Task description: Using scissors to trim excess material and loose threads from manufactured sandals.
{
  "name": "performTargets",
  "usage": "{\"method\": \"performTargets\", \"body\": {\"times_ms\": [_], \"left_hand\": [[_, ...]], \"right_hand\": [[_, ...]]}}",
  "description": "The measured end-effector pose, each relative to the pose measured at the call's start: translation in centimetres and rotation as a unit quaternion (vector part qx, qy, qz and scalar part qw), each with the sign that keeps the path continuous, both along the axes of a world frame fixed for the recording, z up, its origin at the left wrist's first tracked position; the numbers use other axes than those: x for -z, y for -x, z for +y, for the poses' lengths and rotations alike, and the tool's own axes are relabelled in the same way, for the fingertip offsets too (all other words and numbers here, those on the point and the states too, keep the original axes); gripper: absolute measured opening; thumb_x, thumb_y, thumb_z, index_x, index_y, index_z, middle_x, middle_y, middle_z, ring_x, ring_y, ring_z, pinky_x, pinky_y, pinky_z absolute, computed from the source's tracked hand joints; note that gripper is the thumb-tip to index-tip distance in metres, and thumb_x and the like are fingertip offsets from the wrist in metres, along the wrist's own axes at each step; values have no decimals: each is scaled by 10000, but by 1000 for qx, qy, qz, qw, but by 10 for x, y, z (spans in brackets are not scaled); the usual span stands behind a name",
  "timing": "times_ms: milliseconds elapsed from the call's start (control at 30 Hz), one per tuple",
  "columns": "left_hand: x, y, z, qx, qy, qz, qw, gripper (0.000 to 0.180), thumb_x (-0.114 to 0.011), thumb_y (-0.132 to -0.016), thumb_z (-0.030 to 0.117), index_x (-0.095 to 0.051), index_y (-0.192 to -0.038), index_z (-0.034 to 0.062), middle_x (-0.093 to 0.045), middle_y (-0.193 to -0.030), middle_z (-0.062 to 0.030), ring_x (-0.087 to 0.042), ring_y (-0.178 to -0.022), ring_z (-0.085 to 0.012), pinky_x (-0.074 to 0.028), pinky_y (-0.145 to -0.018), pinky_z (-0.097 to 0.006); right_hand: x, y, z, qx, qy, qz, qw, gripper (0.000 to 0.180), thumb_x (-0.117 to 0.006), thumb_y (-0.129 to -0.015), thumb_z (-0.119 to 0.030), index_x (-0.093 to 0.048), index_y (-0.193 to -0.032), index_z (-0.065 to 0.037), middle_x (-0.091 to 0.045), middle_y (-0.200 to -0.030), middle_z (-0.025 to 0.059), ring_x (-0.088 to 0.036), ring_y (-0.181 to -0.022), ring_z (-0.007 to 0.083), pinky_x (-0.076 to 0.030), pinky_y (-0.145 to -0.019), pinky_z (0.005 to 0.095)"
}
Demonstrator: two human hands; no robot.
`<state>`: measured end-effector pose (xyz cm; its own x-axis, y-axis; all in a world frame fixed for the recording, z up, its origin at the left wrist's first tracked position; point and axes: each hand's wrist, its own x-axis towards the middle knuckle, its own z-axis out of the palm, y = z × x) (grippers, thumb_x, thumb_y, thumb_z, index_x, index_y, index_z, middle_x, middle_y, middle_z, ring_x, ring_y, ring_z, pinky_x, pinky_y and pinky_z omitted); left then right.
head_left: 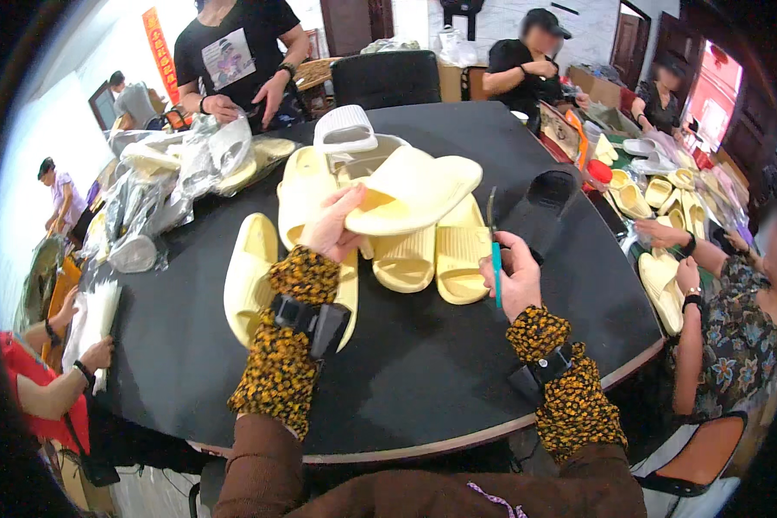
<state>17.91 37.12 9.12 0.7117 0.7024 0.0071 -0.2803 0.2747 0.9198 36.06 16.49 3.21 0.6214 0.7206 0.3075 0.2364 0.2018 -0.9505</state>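
My left hand is closed round a pale yellow slide slipper, lifted above the table with its toe pointing right. In my right hand is a slim tool with a teal handle and a thin, dark, slightly curved blade standing upward; its exact kind is unclear. The blade stands close to the raised slipper's right end, and I cannot tell if they touch. Beneath and around lie several more yellow slippers, among them one at the left and one nearer my right hand. A grey slipper lies behind them.
The dark table has a black slipper at right. Plastic-bagged slippers pile up at far left. A person handles bags beyond them. Another's hands at left hold clear bags. At right, someone handles yellow slippers.
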Motion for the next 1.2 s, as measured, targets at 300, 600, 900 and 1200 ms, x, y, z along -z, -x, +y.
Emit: {"method": "performTargets", "body": {"times_ms": [300, 600, 900, 1200], "left_hand": [[-1, 55, 2, -49, -55, 123, 990, 343, -554, -879, 222, -523, -1147, 10, -632, -923, -43, -635, -678, -110, -457, -447, -202], [-1, 135, 51, -132, -39, -28, 990, 244, -523, -908, 263, -569, -1032, 58, -624, -804, -5, -473, -457, -40, -396, -427, -197], [-37, 125, 39, -227, -398, 419, 784, 418, -496, -858, 172, -452, -1257, 56, -621, -835, -76, -541, -565, -105, -471, -414, -235], [-104, 26, -6, -14, -662, 462, 590, 436, -547, -821, 264, -511, -1152, -16, -597, -899, -229, -575, -881, -351, -432, -794, -400]], "right_hand": [[5, -9, -3, 1, 20, -91, 996, 430, -675, -751, -104, -476, -1119, -6, -627, -791, 118, -599, -706, 128, -479, -646, 270], [-3, -4, -3, -3, 8, -107, 994, 402, -674, -754, -132, -497, -1095, -13, -640, -824, 161, -649, -760, 205, -495, -680, 303], [4, 0, 3, 1, -43, -111, 993, 409, -687, -738, -152, -512, -1086, -27, -632, -875, 191, -650, -827, 285, -509, -706, 339], [4, -5, 0, -17, 3, -86, 996, 426, -677, -740, -126, -497, -1115, -31, -641, -886, 181, -651, -822, 252, -498, -717, 306]]}}
